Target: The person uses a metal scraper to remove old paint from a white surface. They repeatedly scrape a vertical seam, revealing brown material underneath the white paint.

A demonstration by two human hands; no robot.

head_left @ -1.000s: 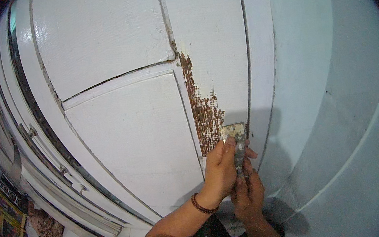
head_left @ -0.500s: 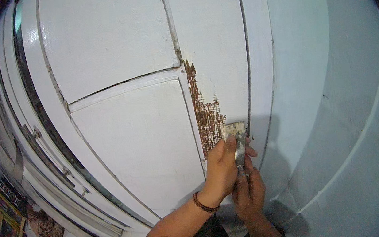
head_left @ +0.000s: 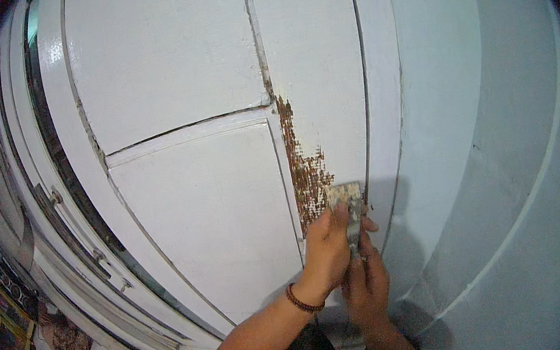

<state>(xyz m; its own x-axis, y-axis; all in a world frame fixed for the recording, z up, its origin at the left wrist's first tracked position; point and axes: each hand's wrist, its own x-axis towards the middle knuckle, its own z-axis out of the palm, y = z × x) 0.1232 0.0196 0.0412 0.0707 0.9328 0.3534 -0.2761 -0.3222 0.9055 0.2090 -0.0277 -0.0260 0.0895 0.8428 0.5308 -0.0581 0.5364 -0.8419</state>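
A white panelled door (head_left: 207,205) fills the view, with a brown patch of scraped-off paint (head_left: 306,172) along its right stile. A flat metal scraper (head_left: 346,198) is pressed against the door at the lower edge of that patch. My left hand (head_left: 327,249), with a bead bracelet at the wrist, grips the scraper near the blade. My right hand (head_left: 367,283) holds the scraper's handle just below, touching the left hand.
A white door frame (head_left: 386,127) and a pale wall (head_left: 496,169) lie to the right. At the left are window frames (head_left: 55,223) with latches, and low down a cloth (head_left: 70,344) on a tiled floor.
Both hands and the scraper have shifted slightly up and right along the brown patch; the view has tilted a little.
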